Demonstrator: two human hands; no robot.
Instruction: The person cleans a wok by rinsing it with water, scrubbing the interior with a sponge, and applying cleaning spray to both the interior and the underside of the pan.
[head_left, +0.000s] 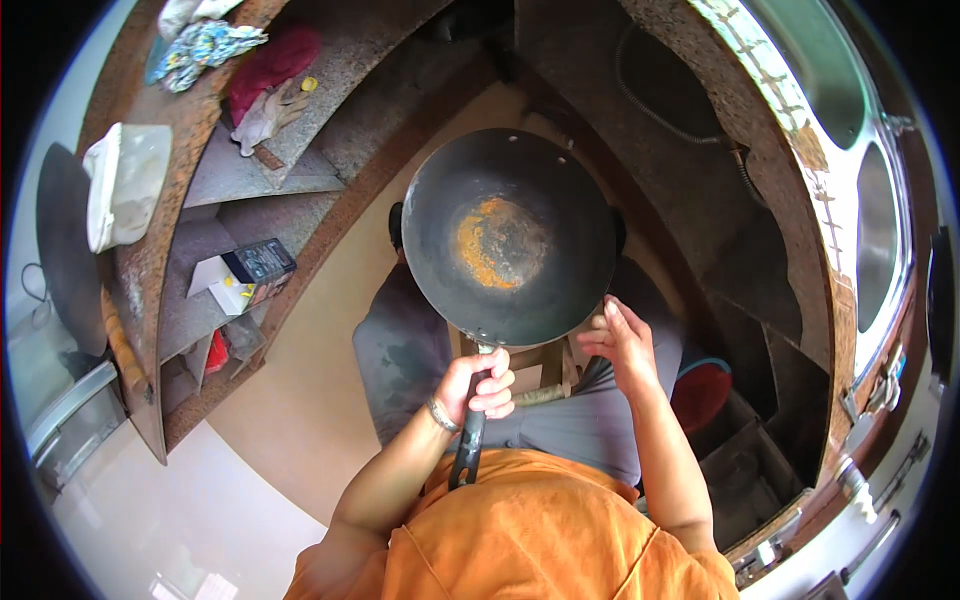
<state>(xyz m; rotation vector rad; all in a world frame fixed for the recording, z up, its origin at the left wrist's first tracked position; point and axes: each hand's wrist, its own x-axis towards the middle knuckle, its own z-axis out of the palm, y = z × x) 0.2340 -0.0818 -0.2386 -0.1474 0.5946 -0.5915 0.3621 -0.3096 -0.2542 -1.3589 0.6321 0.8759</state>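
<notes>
A dark wok (570, 217) is held over my lap, its inside facing up. Rusty orange and grey patches (491, 240) mark the middle of its bowl. My left hand (480, 386) is wrapped around the wok's black handle (471, 439), which points toward my body. At the lower right of the rim is my right hand (622, 341), thumb raised and fingers loosely bent apart. Nothing shows in it, and whether its fingertips touch the rim cannot be made out. The wok hides part of my knees and the floor below.
Stone shelves on the left hold an opened box (259, 274), a glove (270, 116) and a crimson bag (274, 67). On the counter above are a plastic container (127, 187) and a patterned cloth (206, 52). A metal sink (877, 240) and a red basin (701, 394) are on the right.
</notes>
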